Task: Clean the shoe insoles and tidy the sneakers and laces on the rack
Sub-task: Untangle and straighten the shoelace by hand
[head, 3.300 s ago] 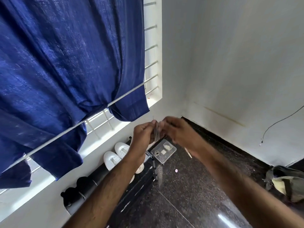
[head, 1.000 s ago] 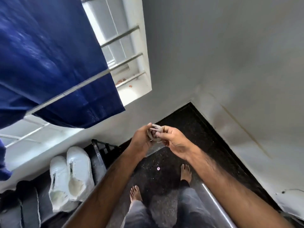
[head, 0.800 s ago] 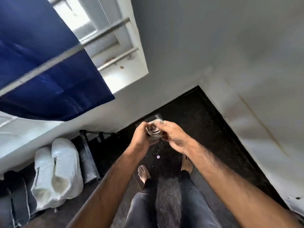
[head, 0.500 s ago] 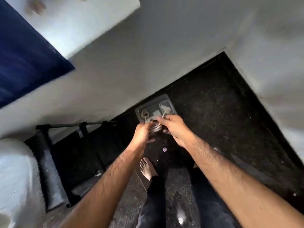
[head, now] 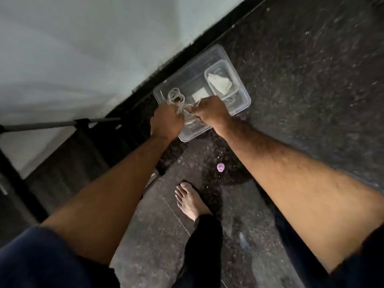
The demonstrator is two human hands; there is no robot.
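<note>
A clear plastic box (head: 239, 88) sits on the dark floor beside the wall. Both my hands are over its near left corner. My left hand (head: 166, 121) and my right hand (head: 209, 111) together pinch a coiled pale shoelace (head: 187, 118) between them. A second coiled lace (head: 175, 97) lies inside the box at its left end. A smaller clear tray (head: 212, 69) with a whitish cloth (head: 220, 84) sits in the box's right end. The black shoe rack (head: 68, 146) stands at the left; no sneakers are in view.
A small pink object (head: 220, 167) lies on the dark speckled floor (head: 301, 69) near my bare foot (head: 190, 201). The white wall (head: 83, 48) with a black skirting runs along the box's far side. A grey rack bar (head: 47, 124) crosses at the left.
The view has tipped down from the window and sneakers to the floor. Both hands have lowered the coiled lace to the clear box.
</note>
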